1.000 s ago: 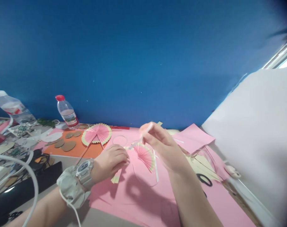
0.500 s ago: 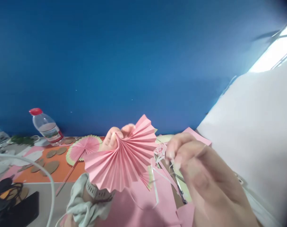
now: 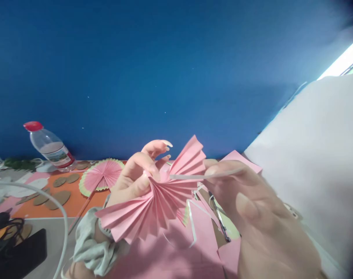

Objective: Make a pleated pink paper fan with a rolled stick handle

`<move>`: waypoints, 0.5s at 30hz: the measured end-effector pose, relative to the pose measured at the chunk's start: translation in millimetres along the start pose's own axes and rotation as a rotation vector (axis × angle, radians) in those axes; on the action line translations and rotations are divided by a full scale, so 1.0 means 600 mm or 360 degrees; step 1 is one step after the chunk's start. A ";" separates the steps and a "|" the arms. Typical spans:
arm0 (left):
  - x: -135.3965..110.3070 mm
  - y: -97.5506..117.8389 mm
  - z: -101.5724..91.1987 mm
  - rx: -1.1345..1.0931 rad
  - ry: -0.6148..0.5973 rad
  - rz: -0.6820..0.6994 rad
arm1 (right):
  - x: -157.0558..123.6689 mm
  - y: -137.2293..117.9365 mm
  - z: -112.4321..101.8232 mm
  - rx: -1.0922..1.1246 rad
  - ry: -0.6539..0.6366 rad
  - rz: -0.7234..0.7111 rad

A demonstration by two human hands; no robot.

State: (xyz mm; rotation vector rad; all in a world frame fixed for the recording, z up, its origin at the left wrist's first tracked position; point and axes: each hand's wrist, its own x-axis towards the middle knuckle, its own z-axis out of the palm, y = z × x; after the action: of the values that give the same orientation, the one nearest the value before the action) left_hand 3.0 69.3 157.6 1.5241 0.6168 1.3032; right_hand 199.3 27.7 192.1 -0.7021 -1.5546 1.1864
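Observation:
A pink pleated paper fan (image 3: 161,205) spreads open in front of me, its folds gathered near the upper middle. My left hand (image 3: 141,174) pinches the fan at that gathered point between thumb and finger, the other fingers curled behind. To the right, my right hand (image 3: 246,197) is closed on a thin whitish strip (image 3: 188,177). The strip stretches leftward across the fan's upper pleats; whether it is stuck to them I cannot tell. A finished-looking pink fan with a pale green edge (image 3: 102,174) lies on the table at the left, with a pink stick.
A red-capped bottle (image 3: 52,149) stands at the back left near brown discs (image 3: 58,199) on orange paper. Pink paper (image 3: 170,259) lies under my hands, and a pen (image 3: 219,219) beside my right hand. A white cable (image 3: 61,217) curves at left; a blue wall (image 3: 164,77) rises behind.
My right hand has moved up and left to the fan, and the whitish strip now spans the pleats. The fan has tilted, with my left hand's fingers showing more above it.

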 end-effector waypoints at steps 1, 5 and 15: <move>0.002 -0.002 0.011 -0.0311 0.0017 0.0102 | -0.001 0.000 0.008 -0.0016 0.0032 -0.0031; 0.001 -0.018 0.045 -0.0745 0.0041 0.0107 | -0.002 0.010 0.033 -0.0273 0.0503 -0.0157; 0.004 -0.008 -0.002 -0.0403 -0.0590 -0.0248 | 0.011 0.009 0.043 -0.0652 0.1054 -0.0509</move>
State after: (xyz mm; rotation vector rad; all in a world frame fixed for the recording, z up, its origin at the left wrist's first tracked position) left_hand 3.7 73.9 154.1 1.4276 0.3119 0.9111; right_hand 172.5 26.5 189.5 -0.9505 -1.2719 0.3327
